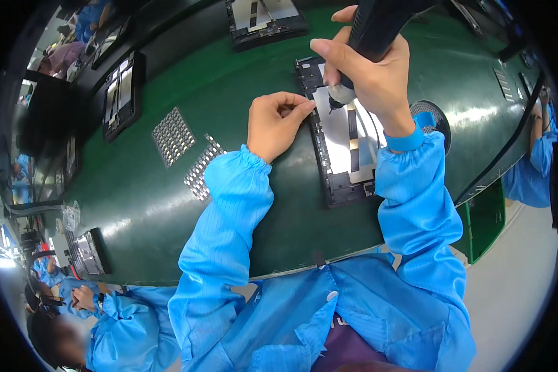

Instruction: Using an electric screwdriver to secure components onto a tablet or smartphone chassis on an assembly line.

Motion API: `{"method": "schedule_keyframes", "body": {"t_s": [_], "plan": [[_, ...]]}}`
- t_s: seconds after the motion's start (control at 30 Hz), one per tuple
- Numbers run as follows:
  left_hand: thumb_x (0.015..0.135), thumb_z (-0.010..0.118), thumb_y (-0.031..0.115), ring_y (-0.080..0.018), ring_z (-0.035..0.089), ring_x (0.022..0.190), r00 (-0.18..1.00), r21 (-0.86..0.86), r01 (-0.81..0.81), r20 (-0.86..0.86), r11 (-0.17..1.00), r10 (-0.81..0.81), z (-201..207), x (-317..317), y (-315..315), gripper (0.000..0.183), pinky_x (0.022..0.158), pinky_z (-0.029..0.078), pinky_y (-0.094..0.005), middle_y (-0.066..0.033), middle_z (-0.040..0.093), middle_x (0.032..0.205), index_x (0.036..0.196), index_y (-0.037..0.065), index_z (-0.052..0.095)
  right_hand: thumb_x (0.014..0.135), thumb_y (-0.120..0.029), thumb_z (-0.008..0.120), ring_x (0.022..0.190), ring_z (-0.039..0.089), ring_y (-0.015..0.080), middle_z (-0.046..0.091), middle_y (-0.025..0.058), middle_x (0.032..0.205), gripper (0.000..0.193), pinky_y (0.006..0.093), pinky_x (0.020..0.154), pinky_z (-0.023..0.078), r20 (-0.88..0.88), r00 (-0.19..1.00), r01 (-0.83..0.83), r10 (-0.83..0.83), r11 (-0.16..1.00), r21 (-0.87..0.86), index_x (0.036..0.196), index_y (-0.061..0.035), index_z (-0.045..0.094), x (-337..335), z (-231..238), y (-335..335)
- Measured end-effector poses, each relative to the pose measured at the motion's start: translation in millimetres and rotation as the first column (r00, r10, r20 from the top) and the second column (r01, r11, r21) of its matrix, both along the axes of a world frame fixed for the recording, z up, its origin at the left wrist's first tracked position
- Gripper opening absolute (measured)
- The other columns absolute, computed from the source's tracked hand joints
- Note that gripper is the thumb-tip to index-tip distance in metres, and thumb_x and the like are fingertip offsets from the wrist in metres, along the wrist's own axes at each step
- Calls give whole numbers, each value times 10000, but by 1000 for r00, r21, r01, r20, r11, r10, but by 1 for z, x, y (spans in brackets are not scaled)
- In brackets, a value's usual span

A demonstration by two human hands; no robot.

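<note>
My right hand grips a black electric screwdriver, bit over the opened tablet beneath it. My left hand: thumb and index pinched at tablet edge, can't tell if anything's between. Small-parts sheet further left.

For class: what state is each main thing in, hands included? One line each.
Device: lying flat, uncovered, insides showing
Driver: held, tilted, bit pointing down
Right hand: gripping driver
Left hand: curled, at device's left edge
Left grid: lying flat
Right grid: lying flat
Far device: uncovered, insides showing
</note>
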State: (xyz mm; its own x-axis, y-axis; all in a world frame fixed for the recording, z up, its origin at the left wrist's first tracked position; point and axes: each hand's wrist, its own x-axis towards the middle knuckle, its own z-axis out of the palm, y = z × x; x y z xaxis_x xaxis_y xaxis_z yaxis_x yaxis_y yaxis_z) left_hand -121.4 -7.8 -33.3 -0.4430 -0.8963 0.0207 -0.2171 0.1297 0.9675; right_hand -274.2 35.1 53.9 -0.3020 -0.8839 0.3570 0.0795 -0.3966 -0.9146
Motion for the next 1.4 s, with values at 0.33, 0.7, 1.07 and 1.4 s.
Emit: {"method": "schedule_keyframes", "body": {"t_s": [0.33, 0.7, 1.07, 1.4], "plan": [[710, 713, 95, -125, 561, 596, 997, -73, -46, 59, 996, 50, -5, -6, -4, 122, 566, 447, -262, -86, 643, 721, 797, 11, 696, 744, 26, 705, 476, 554, 89, 596, 50, 618, 323, 205, 415, 413, 30, 999, -39, 40, 999, -25, 992, 43, 498, 18, -12, -15], [728, 678, 41, -122, 609, 555, 999, 221, -47, -16, 974, 52, 1, -3, -9, 102, 453, 475, -240, -90, 648, 698, 796, -35, 671, 750, 35, 696, 472, 555, 90, 588, 42, 611, 327, 206, 412, 422, -4, 999, -37, 37, 999, -13, 1005, 46, 492, 27, -18, -19], [759, 632, 31, -122, 613, 548, 1000, 316, 2, -5, 949, -1, 1, -2, -14, 79, 416, 471, -228, -83, 642, 697, 787, -36, 663, 748, 9, 708, 521, 566, 91, 595, 41, 627, 306, 219, 489, 436, -203, 979, -60, 24, 984, -170, 1002, 30, 539, 25, -31, -29], [767, 608, 25, -126, 611, 534, 1000, 342, 30, -5, 939, -30, 0, -1, -18, 77, 411, 464, -229, -82, 635, 679, 773, -38, 652, 729, 2, 730, 464, 532, 65, 568, 15, 598, 298, 212, 409, 406, -133, 984, -114, 115, 993, 19, 941, 18, 521, 30, -22, -28]]}}
